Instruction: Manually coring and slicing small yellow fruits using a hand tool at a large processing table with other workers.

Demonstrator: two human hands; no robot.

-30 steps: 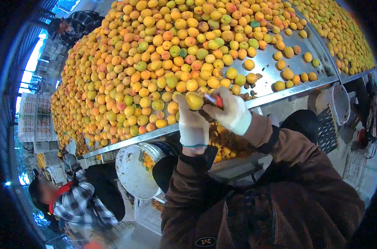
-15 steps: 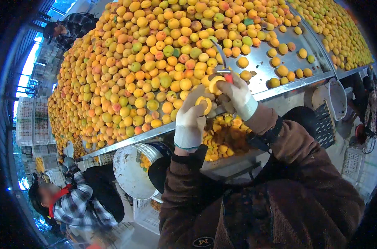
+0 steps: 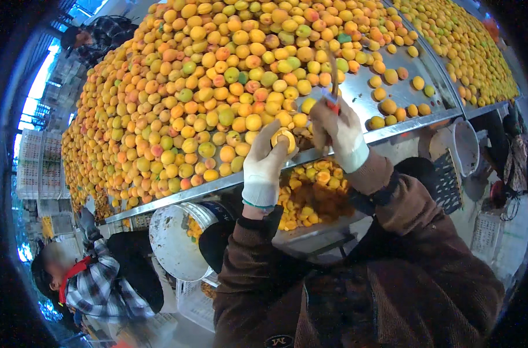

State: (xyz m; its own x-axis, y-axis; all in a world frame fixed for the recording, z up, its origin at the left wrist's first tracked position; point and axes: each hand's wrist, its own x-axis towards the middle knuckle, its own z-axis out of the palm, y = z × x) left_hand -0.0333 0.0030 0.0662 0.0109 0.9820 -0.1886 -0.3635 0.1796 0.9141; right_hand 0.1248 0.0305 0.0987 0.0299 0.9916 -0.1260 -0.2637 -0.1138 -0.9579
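My left hand (image 3: pixel 266 164), in a white work glove with soiled fingers, is closed around a cut apricot half (image 3: pixel 282 139) at the near edge of the sorting table. To its right, my gloved right hand (image 3: pixel 341 132) grips a knife (image 3: pixel 334 75). The knife's curved blade points away from me, and a bit of red handle shows at the fingers. Whether anything else sits in the right palm is hidden. Beyond both hands lies a heap of whole apricots (image 3: pixel 217 87). Cut apricot halves (image 3: pixel 301 206) fill a container below my wrists.
A metal rim (image 3: pixel 406 126) borders the table. A white bucket (image 3: pixel 175 240) stands left of my knees, another bucket (image 3: pixel 466 148) at right. At lower left a person in a checked shirt (image 3: pixel 98 284) works; another person (image 3: pixel 101 37) is at far left. Crates (image 3: pixel 40 162) are stacked at left.
The apricot half seen at my right fingers is gone from view. My right hand has moved slightly right, away from the left, and the knife blade has swung more upright.
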